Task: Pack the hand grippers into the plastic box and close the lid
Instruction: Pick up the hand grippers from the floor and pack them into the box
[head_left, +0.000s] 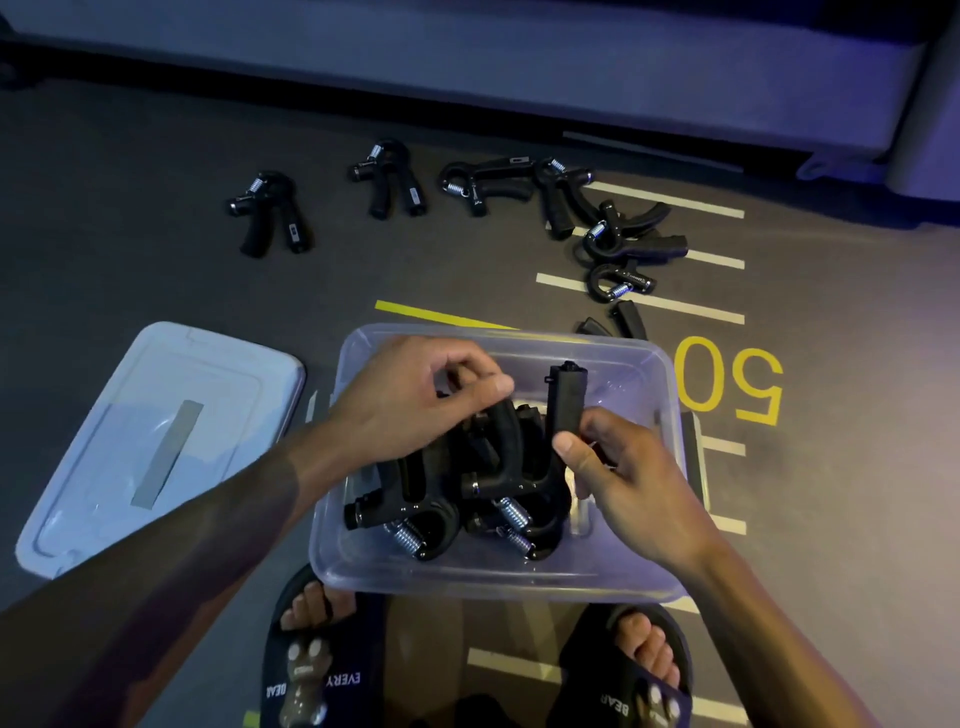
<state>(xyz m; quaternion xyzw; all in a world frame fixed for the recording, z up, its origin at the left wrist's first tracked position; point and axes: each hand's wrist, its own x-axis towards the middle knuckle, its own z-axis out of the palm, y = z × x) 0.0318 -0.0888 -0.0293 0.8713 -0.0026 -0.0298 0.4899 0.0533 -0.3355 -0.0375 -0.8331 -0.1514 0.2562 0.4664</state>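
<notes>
Both hands work inside a clear, rectangular plastic box (665, 374) on the dark floor (156, 234). The right hand (623, 473) pinches the upright handle of a black hand gripper with a steel coil spring (566, 400), thumb and fingers clamped on its lower part. The left hand (415, 400) is curled over the handles of the black hand grippers already packed (415, 499); whether it truly grips one or only steadies them cannot be told. Several lie nested in the box, springs toward the near wall. More black hand grippers (270, 213) wait scattered on the floor beyond, well apart from the box, and the translucent plastic lid (156, 441) lies flat just to its left. The packing looks well short of done. Judging by their build, the grippers are rigid, moderately heavy and prone to snagging; the ribbed handles, not the springs, offer the surest hold.
</notes>
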